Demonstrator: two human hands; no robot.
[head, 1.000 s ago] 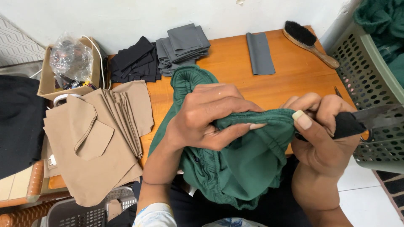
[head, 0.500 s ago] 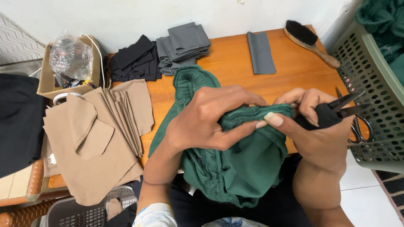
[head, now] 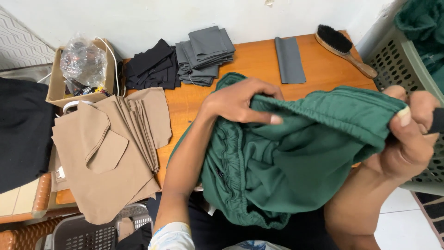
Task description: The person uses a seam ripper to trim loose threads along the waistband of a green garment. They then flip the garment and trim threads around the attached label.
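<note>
Fabric of green garment point(head: 296, 162) hides fingers of both hands, left hand point(head: 240, 99), right hand point(head: 409, 134).

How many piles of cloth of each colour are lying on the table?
Tan pile: 1
Black pile: 1
Grey pile: 1
Single grey strip: 1
Total: 4
The green garment is not on the table; the left hand and right hand hold it.

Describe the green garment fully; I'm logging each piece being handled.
The green garment is dark green knit fabric with a gathered elastic band, bunched and stretched between both hands above the wooden table. The left hand pinches its upper edge; the right hand grips the other end. Its lower folds hang toward the lap.
</note>
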